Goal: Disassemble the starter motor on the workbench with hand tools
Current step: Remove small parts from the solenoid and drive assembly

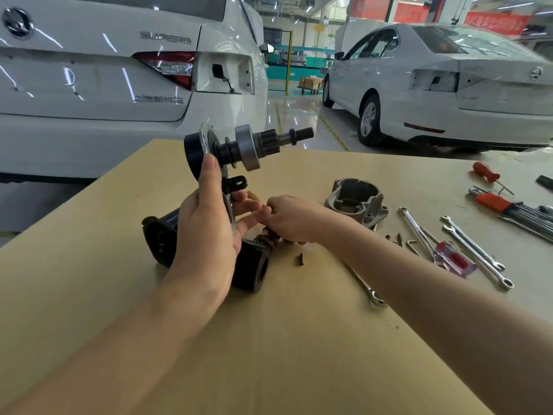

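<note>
Starter motor drive assembly (239, 145) lifted above workbench (299, 339), left hand (206, 223) clamped on its plate. Black cylindrical casing (248, 265) lies beneath. Right hand (293, 218) pinches something small by left fingertips; can't tell what. Risk: greasy steel shaft slips from one-handed grip, drops onto loose screw (300, 259). Cast aluminium nose housing (356, 199), chrome wrenches (475, 250) right.

Pinion shaft assembly (251, 145) held up off bench, shaft pointing right, plate end left. Black motor housing (251, 265) lies on its side below. Grey nose housing (356, 199) sits upright, apart.
</note>
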A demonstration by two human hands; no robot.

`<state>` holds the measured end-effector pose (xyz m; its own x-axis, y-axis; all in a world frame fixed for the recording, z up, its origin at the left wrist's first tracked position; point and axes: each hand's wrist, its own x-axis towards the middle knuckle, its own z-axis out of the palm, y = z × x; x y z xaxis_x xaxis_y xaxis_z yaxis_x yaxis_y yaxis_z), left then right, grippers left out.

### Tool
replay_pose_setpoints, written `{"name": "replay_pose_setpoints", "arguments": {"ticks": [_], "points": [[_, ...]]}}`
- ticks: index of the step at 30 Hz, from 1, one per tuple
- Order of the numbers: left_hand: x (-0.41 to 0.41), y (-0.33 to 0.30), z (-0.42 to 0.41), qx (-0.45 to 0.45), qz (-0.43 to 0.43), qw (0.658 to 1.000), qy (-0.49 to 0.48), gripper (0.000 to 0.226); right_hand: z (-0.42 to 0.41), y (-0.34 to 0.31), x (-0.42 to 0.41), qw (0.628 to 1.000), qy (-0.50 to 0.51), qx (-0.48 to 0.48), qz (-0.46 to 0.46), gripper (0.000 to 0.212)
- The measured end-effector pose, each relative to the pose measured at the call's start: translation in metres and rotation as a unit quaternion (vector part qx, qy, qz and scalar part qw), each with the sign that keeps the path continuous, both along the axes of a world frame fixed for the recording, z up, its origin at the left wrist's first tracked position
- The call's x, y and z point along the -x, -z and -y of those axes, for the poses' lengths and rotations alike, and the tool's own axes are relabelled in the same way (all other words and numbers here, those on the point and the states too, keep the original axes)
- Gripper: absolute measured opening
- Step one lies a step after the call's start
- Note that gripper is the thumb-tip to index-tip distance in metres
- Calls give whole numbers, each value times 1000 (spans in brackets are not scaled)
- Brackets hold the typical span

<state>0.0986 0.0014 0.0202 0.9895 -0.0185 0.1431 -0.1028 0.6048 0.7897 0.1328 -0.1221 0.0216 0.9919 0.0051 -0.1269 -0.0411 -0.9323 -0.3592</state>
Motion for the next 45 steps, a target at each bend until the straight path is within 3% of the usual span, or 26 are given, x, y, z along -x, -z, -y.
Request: {"name": "replay_pose_setpoints", "arguments": {"ticks": [3, 8, 11, 17, 23, 27, 30, 32, 34, 36, 37, 39, 41, 43, 45], "points": [[-2, 0, -1, 1, -7, 1000, 4, 35, 7, 2, 4, 999, -3, -22, 23, 47], [-5, 2, -1, -2, -20, 1000, 10, 36, 29, 3, 29, 992, -2, -93, 81, 34], [-7, 3, -2, -4, -18, 1000, 11, 35, 44, 6, 52, 988, -31, -35, 146, 30], [-6, 1, -1, -29, -12, 999, 19, 36, 47, 21, 82, 977, -74, 72, 186, 23], [3, 0, -2, -93, 38, 994, 39, 39, 64, 19, 94, 975, 30, 109, 193, 20], [8, 3, -1, -169, 100, 980, 30, 57, 72, 14, 93, 972, 92, 111, 185, 18], [11, 7, -1, -246, 152, 957, 22, 62, 84, 14, 93, 969, 122, 97, 191, 22], [13, 9, 0, -300, 200, 933, 17, 53, 92, 10, 94, 965, 137, 47, 219, 31], [16, 9, 1, -351, 256, 901, 7, 43, 96, -1, 96, 947, 136, -143, 253, 39], [19, 9, 2, -413, 303, 859, -4, 39, 93, -15, 100, 903, 80, -378, 187, 54], [21, 10, 4, -442, 318, 839, -2, 38, 90, -19, 103, 907, 35, -396, 138, 58], [26, 12, 10, -482, 337, 809, 12, 36, 85, -17, 108, 953, -55, -277, 107, 57], [29, 14, 15, -514, 345, 785, 18, 37, 81, -14, 111, 979, -93, -111, 146, 48], [29, 15, 17, -544, 341, 766, 16, 47, 78, -11, 112, 981, -92, -80, 153, 37], [26, 15, 16, -556, 335, 761, 16, 62, 77, -8, 110, 980, -92, -110, 138, 27]]}}
